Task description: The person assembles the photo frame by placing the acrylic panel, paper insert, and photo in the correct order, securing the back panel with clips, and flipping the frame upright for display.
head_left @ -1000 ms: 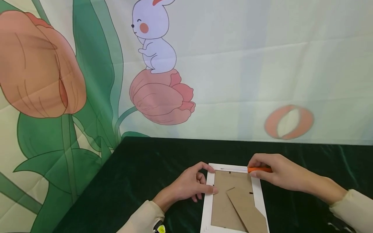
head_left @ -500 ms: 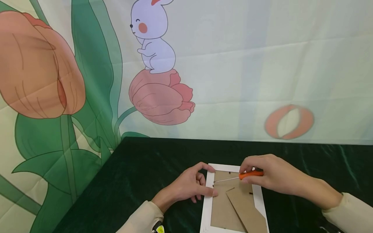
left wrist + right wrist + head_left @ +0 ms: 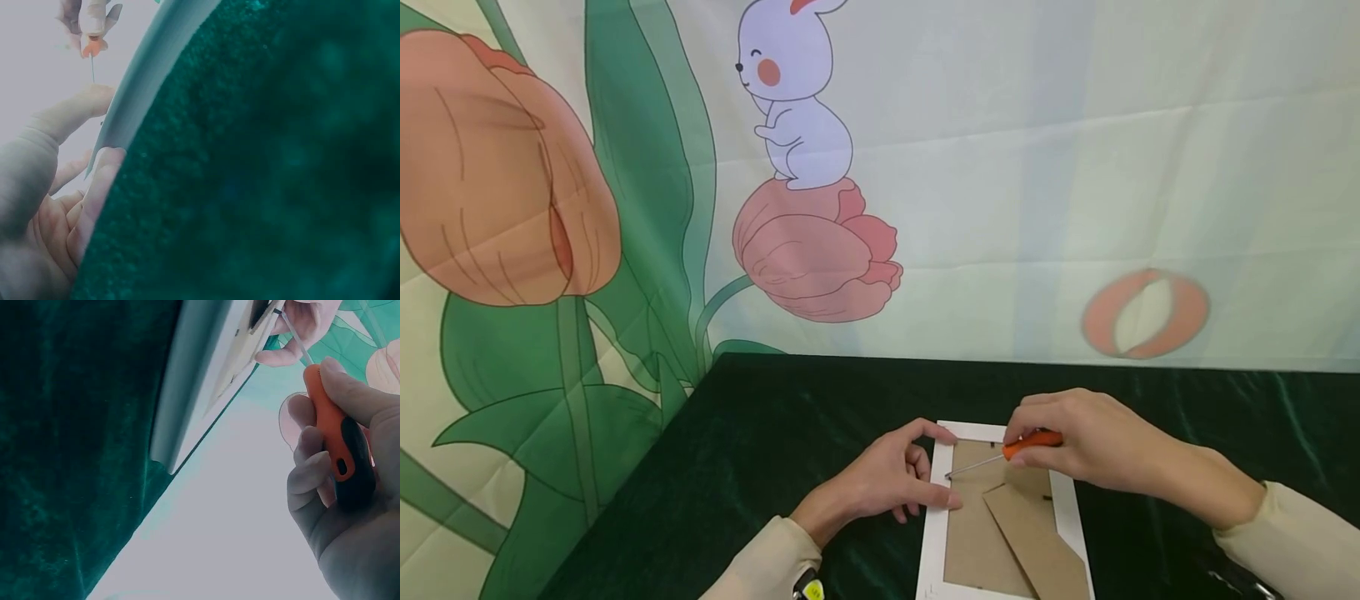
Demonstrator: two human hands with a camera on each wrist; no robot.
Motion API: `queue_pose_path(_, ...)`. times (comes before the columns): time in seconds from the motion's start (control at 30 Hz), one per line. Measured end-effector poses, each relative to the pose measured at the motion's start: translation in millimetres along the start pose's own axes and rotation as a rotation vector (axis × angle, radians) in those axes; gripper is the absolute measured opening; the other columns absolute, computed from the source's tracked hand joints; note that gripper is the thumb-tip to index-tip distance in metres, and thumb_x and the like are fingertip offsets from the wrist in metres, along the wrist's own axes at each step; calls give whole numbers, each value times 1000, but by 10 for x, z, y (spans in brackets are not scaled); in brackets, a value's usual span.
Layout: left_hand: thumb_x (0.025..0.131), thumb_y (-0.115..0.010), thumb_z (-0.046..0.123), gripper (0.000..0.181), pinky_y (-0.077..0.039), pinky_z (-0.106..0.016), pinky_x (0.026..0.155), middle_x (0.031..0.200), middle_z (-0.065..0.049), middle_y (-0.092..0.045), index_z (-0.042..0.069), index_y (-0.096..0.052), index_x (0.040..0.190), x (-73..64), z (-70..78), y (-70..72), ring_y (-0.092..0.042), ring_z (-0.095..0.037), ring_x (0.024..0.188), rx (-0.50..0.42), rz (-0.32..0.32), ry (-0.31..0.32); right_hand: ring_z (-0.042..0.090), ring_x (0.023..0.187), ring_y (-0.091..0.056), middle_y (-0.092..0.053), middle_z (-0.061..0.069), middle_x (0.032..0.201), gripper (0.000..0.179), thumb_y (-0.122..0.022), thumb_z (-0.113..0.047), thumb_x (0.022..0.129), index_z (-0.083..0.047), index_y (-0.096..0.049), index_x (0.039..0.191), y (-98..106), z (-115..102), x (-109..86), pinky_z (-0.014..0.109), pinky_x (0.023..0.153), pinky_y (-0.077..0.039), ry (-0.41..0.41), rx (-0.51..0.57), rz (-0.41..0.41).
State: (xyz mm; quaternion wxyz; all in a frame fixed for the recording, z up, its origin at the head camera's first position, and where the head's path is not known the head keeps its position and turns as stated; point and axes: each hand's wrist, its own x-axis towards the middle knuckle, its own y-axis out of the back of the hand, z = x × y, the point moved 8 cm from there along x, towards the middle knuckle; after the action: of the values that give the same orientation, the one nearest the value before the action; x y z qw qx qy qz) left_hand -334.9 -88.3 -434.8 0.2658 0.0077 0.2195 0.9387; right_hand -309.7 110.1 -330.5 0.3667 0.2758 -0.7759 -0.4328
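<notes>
A white picture frame (image 3: pixel 932 542) lies back side up, with a brown backing board (image 3: pixel 966 550) and a slanted easel leg (image 3: pixel 1037 533) on it. My left hand (image 3: pixel 883 479) grips its left border, the thumb over the board and other fingers at the outer edge. In my right hand (image 3: pixel 1097 442) is a screwdriver (image 3: pixel 331 419) with an orange and black handle. Its thin metal shaft (image 3: pixel 976 467) slants down to the left, and the tip is right at a small dark tab on the inner left border. Another dark tab (image 3: pixel 1047 497) shows on the right border.
Dark green velvety cloth (image 3: pixel 760 442) covers the table under the frame. Behind the table's far edge hangs a printed backdrop (image 3: pixel 970 208) with tulips and a rabbit. A dark strap with a yellow tag (image 3: pixel 811 588) circles the left wrist.
The screwdriver has swung from the frame's top border down to the left border's tab, my right hand moving left with it. My left hand keeps its grip in the same place.
</notes>
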Motion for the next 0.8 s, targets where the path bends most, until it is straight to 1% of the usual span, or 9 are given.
queue_pose_path(0.27, 86, -91, 25, 58, -54, -29, 47, 74, -6, -64, 26, -61, 135, -14, -8, 3, -62, -20, 54, 2, -5, 2, -1, 79, -59, -67, -21, 100, 14, -84, -24, 94, -30, -76, 102, -26, -15, 54, 25, 65, -54, -15, -3, -41)
queue_pose_path(0.53, 86, -91, 26, 57, -55, -31, 48, 76, -7, -65, 27, -61, 135, -9, 1, 3, -62, -20, 56, -1, -10, 2, -1, 79, -59, -67, -21, 99, 14, -85, -24, 93, -31, -76, 102, -45, -20, 70, 25, 66, -55, -26, -19, -58)
queue_pose_path(0.67, 86, -91, 26, 58, -55, -31, 48, 76, -7, -65, 27, -61, 135, -4, -4, 3, -62, -20, 55, 4, -8, 7, -2, 77, -59, -66, -21, 97, 14, -85, -23, 93, -29, -76, 101, -36, -47, 100, 25, 65, -55, -1, -51, -73)
queue_pose_path(0.8, 87, -90, 26, 57, -55, -31, 48, 75, -7, -65, 27, -60, 136, -1, 6, 3, -62, -20, 55, 6, -9, 8, -3, 74, -56, -61, -22, 91, 13, -84, -21, 93, -28, -74, 98, -3, -118, 153, 23, 62, -51, 48, -100, -97)
